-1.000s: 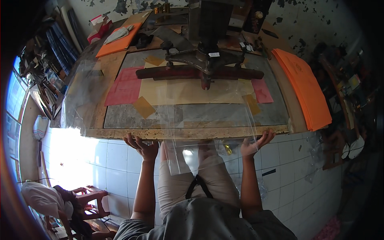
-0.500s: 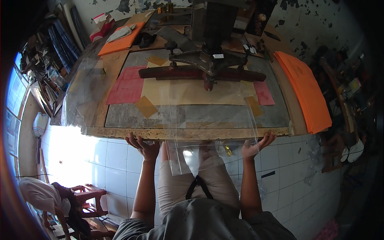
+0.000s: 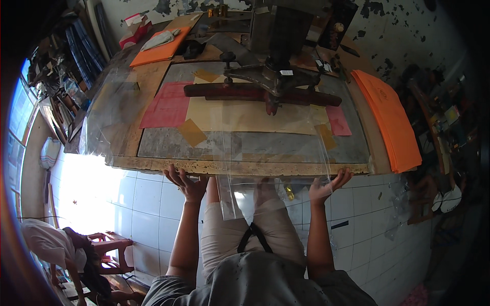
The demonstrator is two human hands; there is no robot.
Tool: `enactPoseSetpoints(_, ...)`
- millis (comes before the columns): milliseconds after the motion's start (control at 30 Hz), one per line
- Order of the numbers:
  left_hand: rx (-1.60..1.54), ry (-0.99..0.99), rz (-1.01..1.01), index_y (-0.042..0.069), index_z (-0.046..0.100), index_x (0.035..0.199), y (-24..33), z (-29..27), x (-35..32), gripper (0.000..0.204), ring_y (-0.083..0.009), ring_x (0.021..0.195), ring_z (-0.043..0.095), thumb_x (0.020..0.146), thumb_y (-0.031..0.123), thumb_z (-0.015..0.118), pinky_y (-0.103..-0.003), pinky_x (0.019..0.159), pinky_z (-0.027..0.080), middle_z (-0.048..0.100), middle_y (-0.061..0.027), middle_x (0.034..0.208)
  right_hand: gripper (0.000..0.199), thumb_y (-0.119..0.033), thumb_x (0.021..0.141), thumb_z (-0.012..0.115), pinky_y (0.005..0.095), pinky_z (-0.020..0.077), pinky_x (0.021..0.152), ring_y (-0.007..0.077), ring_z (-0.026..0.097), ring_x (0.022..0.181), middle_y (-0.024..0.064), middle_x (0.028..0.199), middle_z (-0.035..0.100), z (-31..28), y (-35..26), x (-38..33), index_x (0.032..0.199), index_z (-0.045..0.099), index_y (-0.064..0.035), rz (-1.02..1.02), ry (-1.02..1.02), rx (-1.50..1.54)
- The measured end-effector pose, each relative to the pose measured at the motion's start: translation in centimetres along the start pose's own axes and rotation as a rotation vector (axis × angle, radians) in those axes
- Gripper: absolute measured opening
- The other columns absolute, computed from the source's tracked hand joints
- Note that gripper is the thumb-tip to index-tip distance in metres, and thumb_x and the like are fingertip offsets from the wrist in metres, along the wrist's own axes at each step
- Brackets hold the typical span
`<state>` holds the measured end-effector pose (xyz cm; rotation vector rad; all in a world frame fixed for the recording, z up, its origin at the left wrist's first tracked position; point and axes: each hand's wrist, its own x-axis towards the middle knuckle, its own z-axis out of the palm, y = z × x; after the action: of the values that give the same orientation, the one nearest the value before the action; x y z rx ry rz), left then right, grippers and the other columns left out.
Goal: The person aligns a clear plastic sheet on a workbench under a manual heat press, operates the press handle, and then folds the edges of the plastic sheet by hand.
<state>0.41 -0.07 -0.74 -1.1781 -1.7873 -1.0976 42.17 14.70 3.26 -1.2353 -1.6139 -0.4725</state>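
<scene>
— Spanning the worktable (image 3: 245,167), is that clear plastic sheet (image 3: 275,153) hanging over the front edge?
— Yes. The left hand (image 3: 188,184) and right hand (image 3: 326,186), fingers spread open, prop its corners at the rim, probably keeping it flat.

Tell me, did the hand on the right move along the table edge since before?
No. The right hand stays at the table's front edge, below the yellow tape patch, as earlier, touching the clear plastic sheet.

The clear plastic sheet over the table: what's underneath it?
Through the clear plastic sheet show a tan paper sheet, yellow tape patches and the grey table bed. Both hands, left hand and right hand, are at its front edge. Glare blurs finer detail.
</scene>
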Motion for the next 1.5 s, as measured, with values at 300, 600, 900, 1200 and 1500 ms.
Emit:
enactPoseSetpoints(300, -0.069, -0.045, -0.029, 0.012, 0.030, 0.153, 0.9, -1.1, 0.9, 0.087, -0.0590, 0.150, 0.017, 0.083, 0.021, 0.080, -0.074, 0.116, 0.023, 0.028, -0.0264, 0.160, 0.070, -0.026, 0.095, 0.063, 0.0650, 0.0200, 0.121, 0.0499, 0.022, 0.153, 0.0230, 0.161, 0.033, -3.1, -1.7, 1.6, 0.154, 0.036, -0.0002, 0.006, -0.087, 0.121)
enactPoseSetpoints(600, -0.077, -0.107, -0.047, 0.006, 0.052, 0.137, 1.3, -3.6, 1.8, 0.055, -0.0570, 0.146, 0.031, 0.087, 0.017, 0.073, -0.065, 0.117, 0.034, 0.042, -0.0251, 0.154, 0.026, -0.020, 0.108, 0.052, 0.0461, 0.0400, 0.102, 0.0322, 0.059, 0.111, 0.0087, 0.122, 0.069, -7.3, -0.4, 6.5, 0.121, 0.068, -0.0047, 0.086, -0.168, 0.269)
enactPoseSetpoints(900, -0.141, -0.060, -0.075, 0.006, 0.051, 0.137, 1.5, -2.8, 1.3, 0.056, -0.0571, 0.148, 0.027, 0.086, 0.014, 0.072, -0.066, 0.118, 0.031, 0.040, -0.0254, 0.155, 0.056, -0.040, 0.114, 0.029, 0.0400, 0.0409, 0.108, 0.0297, 0.062, 0.118, 0.0125, 0.116, 0.071, -8.8, -2.3, 9.0, 0.127, 0.068, -0.0013, 0.180, -0.457, 0.600)
enactPoseSetpoints(1200, -0.151, -0.043, -0.134, 0.004, 0.050, 0.138, 3.3, -3.3, 2.4, 0.057, -0.0568, 0.149, 0.025, 0.085, 0.011, 0.070, -0.066, 0.119, 0.030, 0.036, -0.0252, 0.157, 0.049, -0.041, 0.105, 0.058, 0.0399, 0.0438, 0.111, 0.0293, 0.053, 0.137, 0.0116, 0.146, 0.057, -12.5, -6.5, 7.7, 0.135, 0.065, -0.0030, 0.069, -0.577, 0.501)
enactPoseSetpoints(1500, -0.108, -0.192, -0.107, 0.008, 0.047, 0.148, 1.3, -5.8, 1.5, 0.065, -0.0464, 0.152, 0.028, 0.089, 0.016, 0.073, -0.058, 0.121, 0.033, 0.037, -0.0171, 0.162, 0.037, -0.020, 0.088, 0.083, 0.0381, 0.0526, 0.093, 0.0292, 0.064, 0.112, 0.0130, 0.119, 0.064, -11.5, -11.6, 7.3, 0.118, 0.072, -0.0019, 0.130, -0.579, 0.710)
